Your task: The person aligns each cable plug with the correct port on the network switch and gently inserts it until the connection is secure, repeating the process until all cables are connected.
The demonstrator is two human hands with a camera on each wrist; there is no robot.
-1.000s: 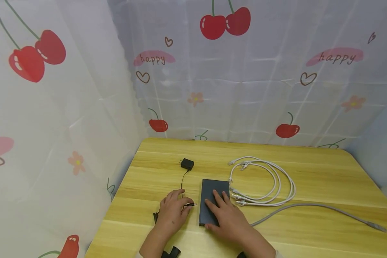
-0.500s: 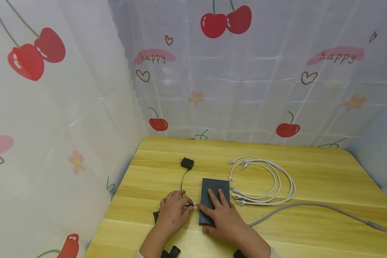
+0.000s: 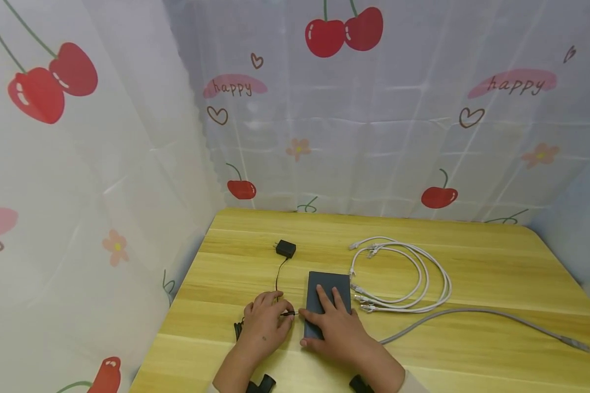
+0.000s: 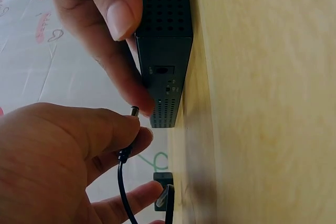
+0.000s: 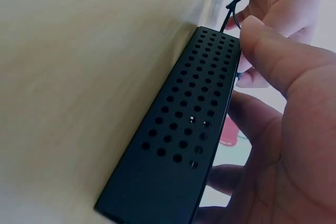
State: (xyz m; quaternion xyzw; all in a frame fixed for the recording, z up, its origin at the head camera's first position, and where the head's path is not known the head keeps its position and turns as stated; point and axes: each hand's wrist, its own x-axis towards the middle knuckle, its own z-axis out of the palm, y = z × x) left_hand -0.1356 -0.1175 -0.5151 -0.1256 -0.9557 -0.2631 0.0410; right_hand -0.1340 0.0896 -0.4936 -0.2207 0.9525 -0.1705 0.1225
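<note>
A flat dark box (image 3: 328, 280), like a network switch, lies on the table, with rows of vent holes and a round power socket (image 4: 164, 70) in its left side. My left hand (image 3: 265, 319) pinches the barrel plug (image 4: 134, 112) of a black power cord between thumb and finger. The plug's metal tip points at the box, close to its left side but outside the socket. My right hand (image 3: 341, 333) rests spread over the box, two fingers on top. Its index fingertip reaches the left edge beside the plug, and its thumb (image 5: 268, 51) lies at the near edge.
The cord's black power adapter (image 3: 285, 249) lies farther back on the wooden table (image 3: 496, 267). Coiled white network cables (image 3: 425, 273) lie right of the box, and a grey network cable (image 3: 472, 311) stretches toward the right edge. A cherry-printed curtain (image 3: 373, 136) hangs behind.
My right hand has shifted slightly on the box. Its index finger has moved from the top to the left edge, and its thumb a little left. The left hand stays nearly still with the plug.
</note>
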